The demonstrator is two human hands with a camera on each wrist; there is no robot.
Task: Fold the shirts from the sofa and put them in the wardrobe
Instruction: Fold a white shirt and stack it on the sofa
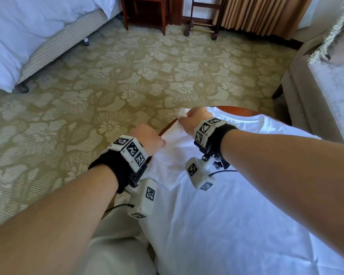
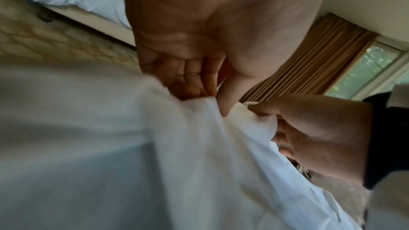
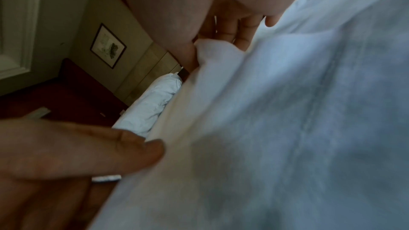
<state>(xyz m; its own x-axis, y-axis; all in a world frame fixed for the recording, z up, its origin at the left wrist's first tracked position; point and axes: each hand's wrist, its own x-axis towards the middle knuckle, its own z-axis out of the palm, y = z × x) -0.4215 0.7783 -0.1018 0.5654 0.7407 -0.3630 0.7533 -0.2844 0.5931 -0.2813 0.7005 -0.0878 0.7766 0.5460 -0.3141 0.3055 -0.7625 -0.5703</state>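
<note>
A white T-shirt [image 1: 236, 211] lies spread over a round wooden table [image 1: 240, 110], collar toward the far right. Its left sleeve [image 1: 175, 147] is lifted off the table. My left hand [image 1: 149, 140] pinches the sleeve's near edge between thumb and fingers, as the left wrist view shows [image 2: 208, 99]. My right hand [image 1: 194, 120] grips the sleeve's far corner in a curled fist. In the right wrist view the white cloth [image 3: 276, 111] fills most of the picture, bunched under my right hand's fingers [image 3: 232, 36].
A bed [image 1: 28, 32] with white bedding stands at the far left. A grey sofa [image 1: 326, 92] sits at the right, close to the table. Dark wooden furniture legs [image 1: 164, 18] and tan curtains [image 1: 262, 14] line the far wall. Patterned carpet [image 1: 127, 76] spreads ahead.
</note>
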